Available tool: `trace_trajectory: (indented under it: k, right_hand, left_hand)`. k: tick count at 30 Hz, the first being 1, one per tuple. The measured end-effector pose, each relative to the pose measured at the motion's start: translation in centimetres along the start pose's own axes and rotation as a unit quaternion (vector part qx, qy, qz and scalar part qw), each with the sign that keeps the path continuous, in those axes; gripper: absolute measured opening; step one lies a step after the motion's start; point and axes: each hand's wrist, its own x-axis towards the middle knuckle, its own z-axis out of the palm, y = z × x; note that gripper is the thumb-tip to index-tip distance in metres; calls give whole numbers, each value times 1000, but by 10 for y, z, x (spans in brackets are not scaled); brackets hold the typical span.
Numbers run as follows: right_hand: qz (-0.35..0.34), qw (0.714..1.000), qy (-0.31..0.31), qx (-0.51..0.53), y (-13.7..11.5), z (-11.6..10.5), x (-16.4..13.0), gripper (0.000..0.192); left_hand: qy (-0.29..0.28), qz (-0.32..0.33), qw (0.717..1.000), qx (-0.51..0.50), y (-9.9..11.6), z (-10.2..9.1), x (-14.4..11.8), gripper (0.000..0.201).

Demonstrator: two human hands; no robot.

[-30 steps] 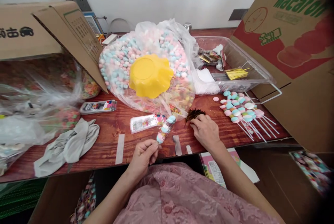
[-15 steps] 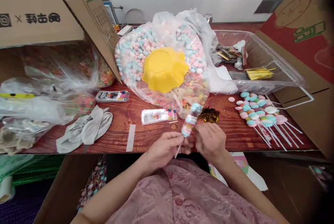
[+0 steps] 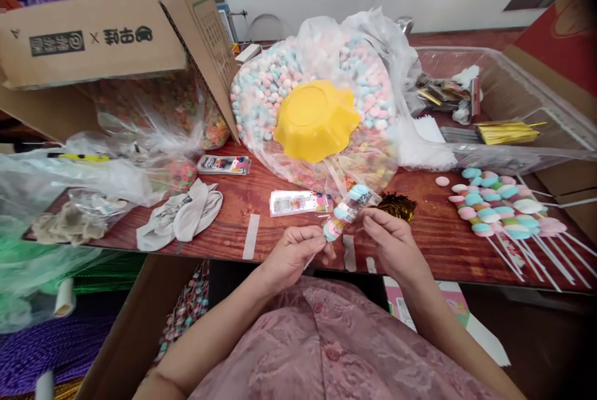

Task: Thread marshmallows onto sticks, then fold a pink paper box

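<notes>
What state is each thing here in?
Held candy skewer, in clear wrapper, tilted; sealing unclear
Left hand, pinching the skewer's stick
Right hand, at the wrapper, grip unclear
Yellow bowl, upside down
Clear tub, open
Left cardboard box, open
Grey cloth, crumpled
Other skewers, piled together

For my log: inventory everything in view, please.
candy stick: one, pastel, front centre
candy bag: one, clear, centre
bowl: one, yellow, upturned on candy bag
tinsel: one bunch, gold-brown, right of centre
stacked candy sticks: several, pastel, right
tray: one, clear, back right
packet stacks: two, multicoloured, centre-left
cloth: one, grey, front left
boxes: several, brown, left and right
cords: many, green, purple, lower left
table: one, red-brown, beneath
hands: two, bare, left on stick, right at wrapper
</notes>
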Motion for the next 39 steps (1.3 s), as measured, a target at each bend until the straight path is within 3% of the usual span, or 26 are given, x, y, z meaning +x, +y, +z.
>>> trace_trajectory:
  k: [3,5,12,14,16,19,21,23,26,29,34,39]
  right_hand:
    - [31,993,-117,7,-8,7,9,30]
    - [48,985,-163,19,-11,9,12,28]
    - [114,975,-190,-17,3,12,9,27]
    - [120,976,-180,-31,8,10,5,27]
    - [78,985,-135,-79,9,6,-2,25]
    - [-48,984,3,-169,7,-2,-17,15]
    - [-139,963,87,-213,6,-1,-26,7]
    - [-219,936,90,-260,9,6,-30,16]
    - [-307,894,22,-325,16,23,-25,31]
    - [-311,891,-1,-329,24,32,-14,35]
    - [-222,930,-12,-294,29,34,-10,30]
    - [-164,942,-20,-292,22,35,-11,33]
  left_hand:
    - [-13,3,1000,2,-2,2,-1,25]
    - [-4,13,1000,17,-4,1,-1,25]
    - [31,40,992,119,-10,-6,-3,29]
    - [38,41,984,170,-10,-6,-2,30]
    - [58,34,972,225,-10,-7,0,32]
    - [107,24,954,279,-10,-11,3,34]
    - [117,24,950,288,-12,-13,7,35]
    - [106,34,952,284,-15,-11,10,35]
    - [89,53,956,275,-19,-5,13,30]
    - [98,54,963,245,-22,-2,13,31]
    - [90,45,973,206,-22,-6,7,34]
    - [84,51,974,204,-25,-6,7,38]
